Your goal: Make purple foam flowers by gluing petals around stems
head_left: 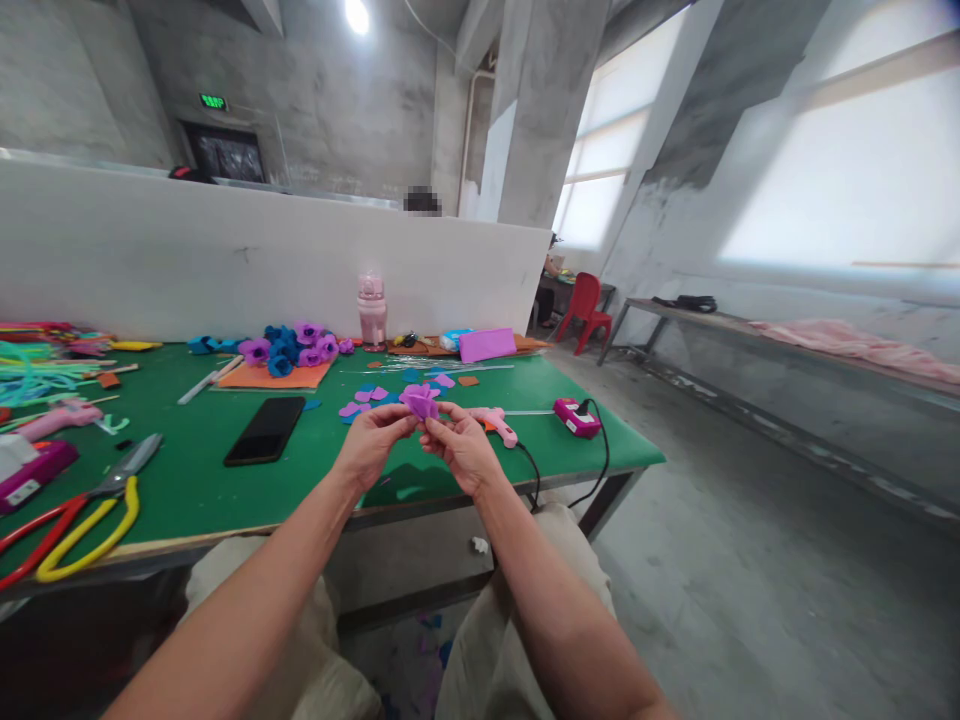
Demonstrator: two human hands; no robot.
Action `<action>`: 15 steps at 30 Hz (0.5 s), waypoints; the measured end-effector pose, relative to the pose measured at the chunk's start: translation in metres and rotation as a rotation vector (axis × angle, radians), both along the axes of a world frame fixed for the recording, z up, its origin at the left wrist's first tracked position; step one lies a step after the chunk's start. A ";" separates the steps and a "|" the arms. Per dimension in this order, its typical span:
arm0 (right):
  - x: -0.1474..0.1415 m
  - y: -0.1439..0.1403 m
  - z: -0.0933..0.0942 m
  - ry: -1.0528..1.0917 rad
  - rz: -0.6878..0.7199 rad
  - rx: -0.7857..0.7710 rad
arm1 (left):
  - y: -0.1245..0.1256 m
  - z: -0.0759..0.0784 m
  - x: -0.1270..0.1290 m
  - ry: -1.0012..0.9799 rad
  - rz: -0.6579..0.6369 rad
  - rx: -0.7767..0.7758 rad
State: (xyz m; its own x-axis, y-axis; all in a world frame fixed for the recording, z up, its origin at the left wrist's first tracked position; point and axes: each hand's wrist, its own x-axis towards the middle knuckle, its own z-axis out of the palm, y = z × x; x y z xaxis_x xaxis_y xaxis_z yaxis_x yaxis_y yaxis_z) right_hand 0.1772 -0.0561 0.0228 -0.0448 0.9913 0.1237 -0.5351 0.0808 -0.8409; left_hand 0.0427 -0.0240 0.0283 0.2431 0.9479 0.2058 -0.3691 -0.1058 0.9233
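Between both hands, just above the near part of the green tabletop [420, 485], is a purple craft flower [420, 400]. My left hand [375, 435] pinches it from the left, thumb and fingers closed. From the right, my right hand [461, 445] pinches the same flower low down. Behind the hands lie loose purple and blue petal pieces [364, 397]. A pink glue gun [499, 424] rests right of my right hand, partly hidden by it. Finished purple and blue flowers [281, 350] are heaped on an orange sheet [274, 377] at the back.
A black phone [265, 431] lies left of my hands, with large red-and-yellow-handled scissors [90, 510] beyond it. A magenta power box [577, 418] with a black cord sits near the right edge. A pink bottle [372, 312] stands against the white partition [262, 250].
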 end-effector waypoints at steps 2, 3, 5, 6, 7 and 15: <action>0.000 0.000 0.000 -0.001 0.002 0.000 | 0.000 0.000 0.000 -0.002 0.001 0.004; 0.000 0.000 0.000 -0.001 0.004 -0.001 | 0.001 -0.001 0.000 0.000 0.005 0.005; 0.001 0.000 -0.001 -0.008 0.008 -0.001 | 0.001 -0.001 0.000 -0.001 0.018 -0.003; 0.001 0.000 -0.001 -0.014 0.010 0.001 | 0.001 -0.001 0.000 -0.007 0.027 -0.009; 0.001 0.000 -0.001 -0.023 0.012 0.004 | 0.001 -0.001 0.000 -0.012 0.034 -0.014; 0.002 -0.001 0.001 -0.087 0.005 0.015 | -0.001 0.000 -0.001 0.029 -0.043 -0.021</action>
